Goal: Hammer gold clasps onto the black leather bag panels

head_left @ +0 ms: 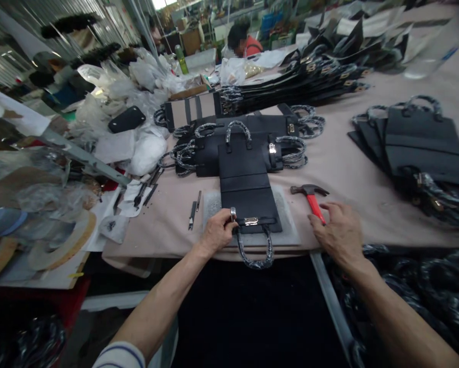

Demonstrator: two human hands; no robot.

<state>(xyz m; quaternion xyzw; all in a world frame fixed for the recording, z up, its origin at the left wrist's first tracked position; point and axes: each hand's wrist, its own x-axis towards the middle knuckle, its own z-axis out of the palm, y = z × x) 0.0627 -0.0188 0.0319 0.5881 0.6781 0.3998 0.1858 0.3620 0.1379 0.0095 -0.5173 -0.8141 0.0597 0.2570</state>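
Observation:
A black bag panel lies flat in front of me on a pale board, its plastic-wrapped handle hanging past the table's front edge. A shiny metal clasp sits near the panel's front end. My left hand is closed at the panel's left front corner, fingertips on a small silver metal piece whose exact kind I cannot make out. To the right, my right hand has thumb and fingers around the end of the red handle of a claw hammer. The hammer's head rests on the table.
Behind the panel lie more black bag pieces with wrapped handles. Another stack is at right, and a large pile farther back. Thin tools lie left of the board. Plastic bags crowd the left. A person sits beyond.

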